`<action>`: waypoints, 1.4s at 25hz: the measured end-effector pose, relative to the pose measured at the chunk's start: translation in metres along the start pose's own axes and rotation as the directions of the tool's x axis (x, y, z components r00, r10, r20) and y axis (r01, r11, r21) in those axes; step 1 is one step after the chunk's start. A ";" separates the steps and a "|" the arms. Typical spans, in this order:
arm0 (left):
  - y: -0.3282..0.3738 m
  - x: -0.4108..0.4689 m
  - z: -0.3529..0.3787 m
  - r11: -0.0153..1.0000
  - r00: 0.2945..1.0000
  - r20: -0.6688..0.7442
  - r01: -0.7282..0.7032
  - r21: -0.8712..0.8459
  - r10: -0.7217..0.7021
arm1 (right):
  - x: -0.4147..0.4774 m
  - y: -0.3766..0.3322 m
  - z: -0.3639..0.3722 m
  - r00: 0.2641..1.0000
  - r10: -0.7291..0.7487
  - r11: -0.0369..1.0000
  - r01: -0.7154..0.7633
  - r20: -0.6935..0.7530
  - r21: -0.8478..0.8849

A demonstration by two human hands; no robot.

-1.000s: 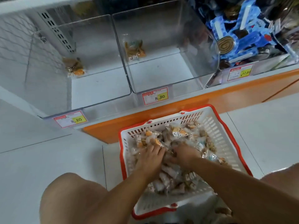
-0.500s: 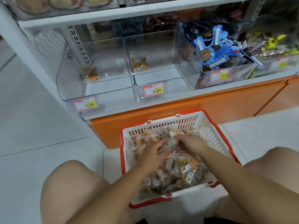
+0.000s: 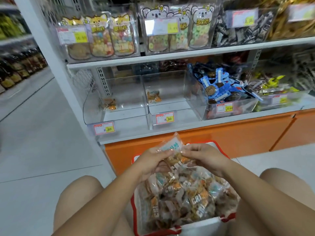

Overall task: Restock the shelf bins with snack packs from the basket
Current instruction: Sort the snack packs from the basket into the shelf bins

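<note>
Packs (image 3: 172,149) held clear of the pile: your left hand (image 3: 153,161) and right hand (image 3: 205,157) both clamp the bunch, just above the basket (image 3: 197,226) at six o'clock. Pickup step, I'd say. Next, carry them toward twelve o'clock, over a near-empty bin (image 3: 170,82), and release.

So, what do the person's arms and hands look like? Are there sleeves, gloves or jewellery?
The left forearm and the right forearm are bare to the picture's edge: no sleeve shows. The left hand and the right hand wear no gloves. No watch, bracelet or ring is visible.
</note>
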State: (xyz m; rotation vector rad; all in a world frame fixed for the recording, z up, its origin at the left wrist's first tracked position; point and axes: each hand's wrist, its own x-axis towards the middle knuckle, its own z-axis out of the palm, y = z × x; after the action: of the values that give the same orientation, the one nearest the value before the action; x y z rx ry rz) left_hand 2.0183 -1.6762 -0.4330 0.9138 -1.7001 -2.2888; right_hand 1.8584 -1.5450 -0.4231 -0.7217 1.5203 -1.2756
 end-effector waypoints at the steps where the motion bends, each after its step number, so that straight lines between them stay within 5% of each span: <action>1: 0.005 0.004 0.000 1.000 1.000 -0.006 -0.011 0.002 0.011 | 0.005 -0.001 -0.001 0.999 -0.018 1.000 0.018 -0.034 -0.001; 7: 0.025 0.033 -0.014 0.996 0.997 -0.049 -0.061 0.066 0.064 | 0.044 0.002 -0.004 0.984 -0.040 0.989 0.064 -0.172 0.134; 11: 0.020 0.047 -0.020 0.996 0.992 -0.101 -0.075 0.039 0.079 | 0.056 0.001 0.008 0.993 -0.067 0.986 0.080 -0.096 0.145; 19: 0.045 0.041 -0.029 0.952 0.957 -0.154 -0.209 0.222 0.246 | 0.067 -0.024 0.021 0.972 -0.198 0.980 0.191 -0.126 -0.064; 23: 0.093 0.041 -0.037 0.821 0.832 -0.232 -0.376 0.430 0.503 | 0.092 -0.083 0.020 0.924 -0.345 0.929 0.311 -0.166 -0.201; 26: 0.119 0.062 -0.058 0.646 0.680 -0.342 -0.254 0.720 0.648 | 0.154 -0.126 0.005 0.823 -0.398 0.917 0.337 -0.406 -0.216; 29: 0.123 0.090 -0.079 0.468 0.778 -0.284 -0.014 0.883 0.561 | 0.241 -0.136 -0.017 0.841 -0.284 0.943 0.158 -0.461 -0.293; 32: 0.122 0.111 -0.088 0.487 0.863 -0.222 -0.032 0.873 0.454 | 0.308 -0.126 -0.025 0.914 -0.133 0.835 -0.104 -0.383 -0.540; 35: 0.120 0.119 -0.094 0.540 0.875 -0.198 -0.084 0.837 0.443 | 0.344 -0.118 -0.018 0.962 -0.050 0.753 -0.142 -0.270 -0.643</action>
State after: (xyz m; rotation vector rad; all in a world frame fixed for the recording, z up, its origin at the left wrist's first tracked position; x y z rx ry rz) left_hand 1.9466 -1.8490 -0.3859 1.0233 -2.4730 -0.9263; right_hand 1.7086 -1.8766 -0.4166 -0.9678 2.2510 -0.7926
